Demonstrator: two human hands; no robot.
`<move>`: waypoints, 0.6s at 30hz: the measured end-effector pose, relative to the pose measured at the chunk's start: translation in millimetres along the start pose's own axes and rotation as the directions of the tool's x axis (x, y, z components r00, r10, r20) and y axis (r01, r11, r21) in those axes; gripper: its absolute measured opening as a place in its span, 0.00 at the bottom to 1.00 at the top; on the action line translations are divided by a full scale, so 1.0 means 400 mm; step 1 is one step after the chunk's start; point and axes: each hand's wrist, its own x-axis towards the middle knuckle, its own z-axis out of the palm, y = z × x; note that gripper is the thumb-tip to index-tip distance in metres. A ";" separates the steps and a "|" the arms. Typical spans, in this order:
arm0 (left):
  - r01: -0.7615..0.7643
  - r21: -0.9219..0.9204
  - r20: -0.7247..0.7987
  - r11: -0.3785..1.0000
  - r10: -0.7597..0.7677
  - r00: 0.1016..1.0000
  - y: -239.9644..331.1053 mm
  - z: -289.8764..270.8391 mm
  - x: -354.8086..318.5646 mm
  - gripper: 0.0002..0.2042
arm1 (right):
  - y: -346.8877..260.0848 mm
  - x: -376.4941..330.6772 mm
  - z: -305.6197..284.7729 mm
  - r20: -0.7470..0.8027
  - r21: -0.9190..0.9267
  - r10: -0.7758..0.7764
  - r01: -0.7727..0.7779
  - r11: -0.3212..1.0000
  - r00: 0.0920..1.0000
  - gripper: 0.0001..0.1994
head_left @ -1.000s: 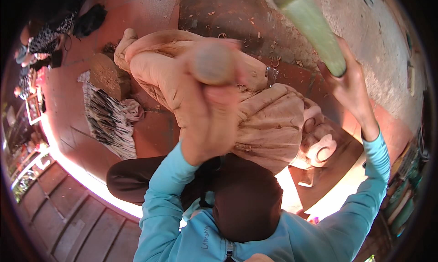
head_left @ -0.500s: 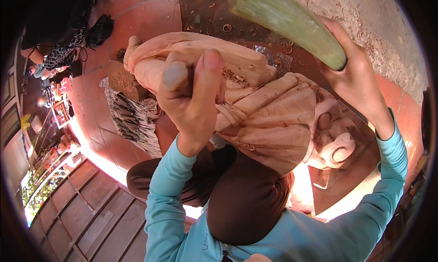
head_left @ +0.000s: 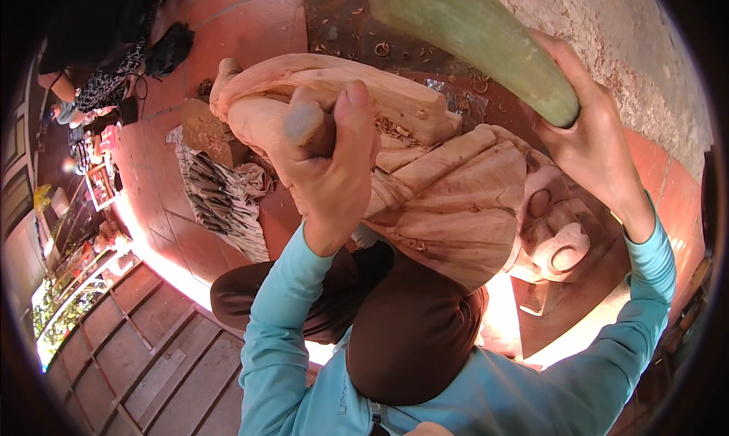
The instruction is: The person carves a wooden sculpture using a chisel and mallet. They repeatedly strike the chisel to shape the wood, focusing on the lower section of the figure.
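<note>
Across my lap side lies a large pale carved wooden figure (head_left: 456, 208) with draped folds, and curls of shaving rest in its hollows. Over its left part, my left hand (head_left: 334, 182) is closed round a chisel (head_left: 305, 125); the round butt of its handle faces up, while its blade is hidden below the hand. My right hand (head_left: 596, 132) grips the narrow end of a green club-shaped mallet (head_left: 486, 49). The mallet is raised apart from the chisel, its thick end pointing up and left.
Several long tools (head_left: 216, 193) lie on a striped cloth (head_left: 247, 235) left of the figure, beside a wooden block (head_left: 205, 132). Shavings litter the dark ground (head_left: 345, 26) beyond. A rough wall (head_left: 645, 64) rises at right. Another person (head_left: 99, 49) is at the far left.
My left hand has shifted slightly right with the chisel. The mallet in my right hand has moved a little lower, its thick end a bit further left.
</note>
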 end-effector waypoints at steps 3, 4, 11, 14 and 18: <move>-0.042 -0.166 0.031 0.985 0.048 0.998 -0.009 0.001 -0.004 0.08 | -0.040 0.026 -0.016 -0.030 0.049 -0.080 0.082 0.995 0.996 0.29; -0.023 -0.147 0.023 0.989 0.027 0.999 -0.007 0.002 -0.004 0.08 | -0.058 0.036 -0.025 -0.027 0.074 -0.109 0.110 0.991 0.994 0.29; -0.020 -0.159 0.037 0.987 0.026 0.999 -0.013 -0.019 -0.018 0.08 | -0.102 0.094 -0.061 0.026 -0.213 -0.263 0.262 0.941 0.965 0.33; -0.012 -0.168 0.015 0.986 0.015 1.000 -0.018 -0.016 -0.014 0.08 | -0.106 0.087 -0.056 0.056 -0.159 -0.155 0.162 0.974 0.986 0.32; -0.009 -0.180 0.022 0.984 0.013 1.000 -0.021 -0.024 -0.019 0.08 | -0.124 0.085 -0.064 0.158 -0.300 -0.196 0.236 0.924 0.968 0.31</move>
